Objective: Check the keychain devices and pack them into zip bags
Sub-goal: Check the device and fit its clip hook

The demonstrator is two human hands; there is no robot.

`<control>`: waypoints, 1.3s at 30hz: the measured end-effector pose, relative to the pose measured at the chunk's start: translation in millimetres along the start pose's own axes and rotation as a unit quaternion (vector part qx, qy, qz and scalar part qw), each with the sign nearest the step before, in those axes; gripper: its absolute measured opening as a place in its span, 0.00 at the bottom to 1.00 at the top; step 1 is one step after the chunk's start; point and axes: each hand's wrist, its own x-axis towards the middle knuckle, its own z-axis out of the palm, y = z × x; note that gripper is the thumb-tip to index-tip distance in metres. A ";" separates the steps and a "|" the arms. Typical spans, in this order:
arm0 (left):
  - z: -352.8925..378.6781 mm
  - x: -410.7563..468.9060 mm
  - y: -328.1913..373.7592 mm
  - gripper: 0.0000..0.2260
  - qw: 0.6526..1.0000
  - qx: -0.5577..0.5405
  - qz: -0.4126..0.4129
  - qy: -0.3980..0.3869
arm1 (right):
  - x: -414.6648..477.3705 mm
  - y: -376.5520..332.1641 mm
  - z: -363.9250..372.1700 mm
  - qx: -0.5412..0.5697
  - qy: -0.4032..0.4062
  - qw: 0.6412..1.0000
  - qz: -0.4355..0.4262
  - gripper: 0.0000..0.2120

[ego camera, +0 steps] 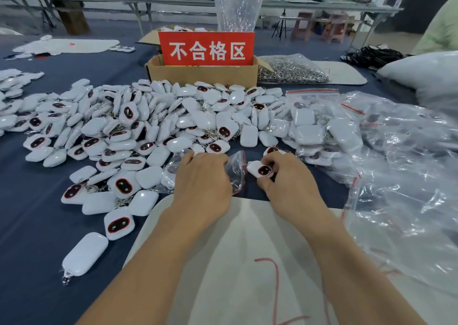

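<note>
Pinching keychain device [262, 170] in our right hand [288, 178]; our left hand [203, 176] grips zip bag [237, 167] just beside it (loose pile [148, 126] farther on counter [37, 200]).

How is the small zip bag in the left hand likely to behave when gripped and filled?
The zip bag looks thin and crumpled in the left hand, so it is probably floppy; its mouth may collapse before the keychain device in the right hand enters. Its glossy film suggests it is slippery and very light.
</note>
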 end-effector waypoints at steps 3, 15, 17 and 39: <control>0.9 -3.7 1.7 0.07 0.999 -0.006 -0.020 0.039 | -6.4 2.4 -4.2 0.002 -0.005 0.999 0.042 0.09; 10.6 -6.8 25.0 0.31 0.990 -0.119 0.076 0.006 | -15.2 -7.4 -1.7 -0.059 -0.024 0.998 -0.007 0.19; 11.0 -4.8 19.1 0.32 0.989 -0.139 0.047 -0.013 | -12.9 -5.3 -3.1 -0.064 -0.048 0.997 -0.007 0.19; 9.8 -6.3 25.4 0.08 0.986 -0.075 0.088 0.119 | -8.6 4.5 -16.9 0.110 -0.007 0.994 0.025 0.12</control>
